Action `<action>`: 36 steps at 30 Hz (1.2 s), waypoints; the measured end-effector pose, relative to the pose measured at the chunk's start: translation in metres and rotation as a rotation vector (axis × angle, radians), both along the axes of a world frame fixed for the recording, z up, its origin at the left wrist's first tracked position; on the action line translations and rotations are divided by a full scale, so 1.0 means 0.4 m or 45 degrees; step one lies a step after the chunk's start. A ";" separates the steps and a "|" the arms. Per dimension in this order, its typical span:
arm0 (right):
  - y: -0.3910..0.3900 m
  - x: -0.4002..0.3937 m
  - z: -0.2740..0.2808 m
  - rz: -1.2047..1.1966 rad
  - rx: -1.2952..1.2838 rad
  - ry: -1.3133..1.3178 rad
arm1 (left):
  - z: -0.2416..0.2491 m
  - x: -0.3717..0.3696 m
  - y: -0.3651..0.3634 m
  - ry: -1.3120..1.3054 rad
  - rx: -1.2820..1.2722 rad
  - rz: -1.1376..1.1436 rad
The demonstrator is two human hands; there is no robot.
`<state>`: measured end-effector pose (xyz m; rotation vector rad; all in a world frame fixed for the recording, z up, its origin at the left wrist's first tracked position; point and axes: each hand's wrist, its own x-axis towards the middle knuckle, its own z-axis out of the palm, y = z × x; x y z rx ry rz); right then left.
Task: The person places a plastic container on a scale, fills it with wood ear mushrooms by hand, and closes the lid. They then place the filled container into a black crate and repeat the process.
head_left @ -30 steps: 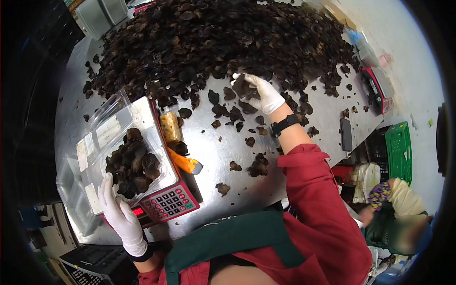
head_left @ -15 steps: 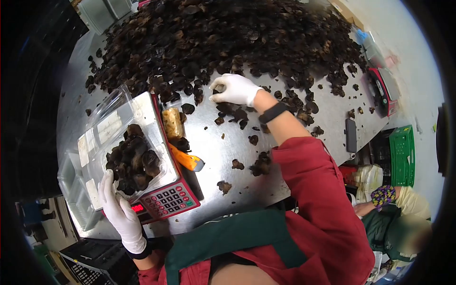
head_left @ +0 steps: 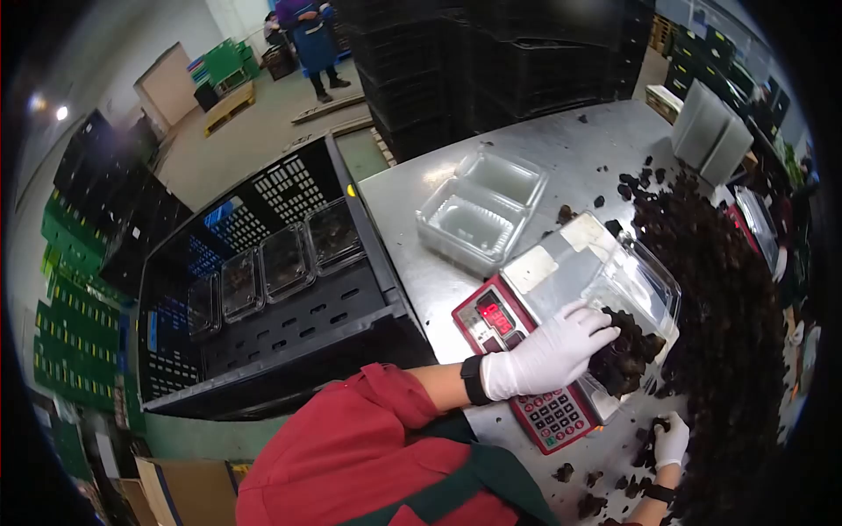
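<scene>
A pink-red weighing scale (head_left: 561, 419) with a lit display stands on the metal table. On it rests an open clear plastic clamshell (head_left: 645, 267) heaped with dark wood ear mushrooms (head_left: 624, 358). My left hand (head_left: 548, 351), white-gloved, lies over the near side of the clamshell, fingers bent at its edge against the mushrooms; its grip is partly hidden. Beyond the scale, my gloved right hand (head_left: 671, 441) is closed around dark wood ear pieces (head_left: 651, 444) beside the big mushroom pile (head_left: 719, 351).
Stacked clear trays (head_left: 478, 219) stand left of the scale. A black crate (head_left: 360, 337) beside the table holds several filled clamshells (head_left: 287, 261). Tall black crates (head_left: 526, 79) rise behind the table. A person (head_left: 313, 39) stands far back; another scale (head_left: 756, 223) sits across the pile.
The view has swung left, bringing the black crate and the room into sight. My left hand has shifted further over the clamshell. My right hand now has dark pieces in its fingers.
</scene>
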<state>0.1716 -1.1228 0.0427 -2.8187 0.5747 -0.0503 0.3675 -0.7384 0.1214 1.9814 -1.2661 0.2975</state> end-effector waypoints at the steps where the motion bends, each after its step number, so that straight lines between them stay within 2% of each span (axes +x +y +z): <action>1: -0.023 0.008 0.008 -0.038 0.136 -0.055 | -0.001 0.005 0.005 -0.002 -0.020 0.017; 3: -0.015 0.029 0.067 -0.177 0.307 -0.203 | 0.003 -0.001 0.004 -0.045 -0.062 0.000; 4: -0.004 0.043 0.104 -0.062 0.540 -0.351 | 0.002 0.003 0.004 -0.029 -0.071 -0.007; 5: 0.005 0.054 0.133 0.088 0.517 -0.471 | 0.007 0.005 0.006 -0.027 -0.070 -0.033; 6: 0.080 0.078 0.209 -0.020 0.598 -0.507 | 0.018 0.001 0.007 0.009 -0.128 -0.034; 9: 0.231 0.146 0.368 -0.082 0.644 -0.686 | 0.035 0.006 0.012 -0.047 -0.181 -0.055; 12: 0.374 0.220 0.457 -0.015 0.786 -0.849 | 0.035 0.009 0.029 0.083 -0.164 0.043; 13: 0.419 0.244 0.472 0.075 0.717 -0.868 | 0.020 0.014 0.041 0.123 -0.186 0.082; 14: 0.454 0.268 0.472 0.107 0.884 -0.861 | 0.014 0.020 0.045 0.159 -0.190 0.083; 15: 0.473 0.296 0.451 0.220 0.676 -0.845 | 0.011 0.025 0.047 0.196 -0.193 0.091; 16: 0.501 0.323 0.417 0.367 0.659 -0.850 | 0.012 0.026 0.048 0.194 -0.190 0.061; 17: 0.513 0.355 0.373 0.656 0.371 -0.855 | 0.015 0.027 0.049 0.221 -0.175 0.028; 18: 0.525 0.381 0.323 0.746 0.195 -0.675 | 0.017 0.027 0.049 0.248 -0.162 0.001; 19: 0.540 0.390 0.289 0.797 0.044 -0.550 | 0.018 0.026 0.051 0.250 -0.158 -0.015; 21: 0.554 0.389 0.294 0.728 0.038 -0.473 | 0.022 0.029 0.054 0.197 -0.113 0.002; 23: 0.530 0.380 0.306 0.746 0.290 -0.557 | 0.027 0.032 0.057 0.207 -0.117 -0.020; 24: 0.512 0.364 0.327 0.741 0.531 -0.593 | 0.027 0.032 0.061 0.215 -0.119 -0.031; 25: 0.502 0.339 0.350 0.570 0.801 -0.559 | 0.025 0.034 0.063 0.215 -0.122 -0.016; 27: 0.442 0.307 0.381 0.430 1.043 -0.564 | 0.024 0.043 0.067 0.209 -0.105 -0.045; 29: 0.422 0.264 0.397 0.282 1.148 -0.574 | 0.026 0.045 0.067 0.178 -0.101 -0.040; 31: 0.401 0.263 0.327 0.343 1.128 -0.651 | 0.031 0.045 0.068 0.080 0.004 -0.026; 34: 0.422 0.246 0.314 0.393 0.889 -0.439 | 0.041 0.046 0.069 0.189 -0.025 -0.021; 35: 0.426 0.237 0.320 0.398 0.903 -0.441 | 0.044 0.047 0.071 0.228 -0.051 -0.021; 36: 0.426 0.226 0.325 0.369 0.798 -0.599 | 0.069 0.047 0.071 0.260 -0.134 -0.033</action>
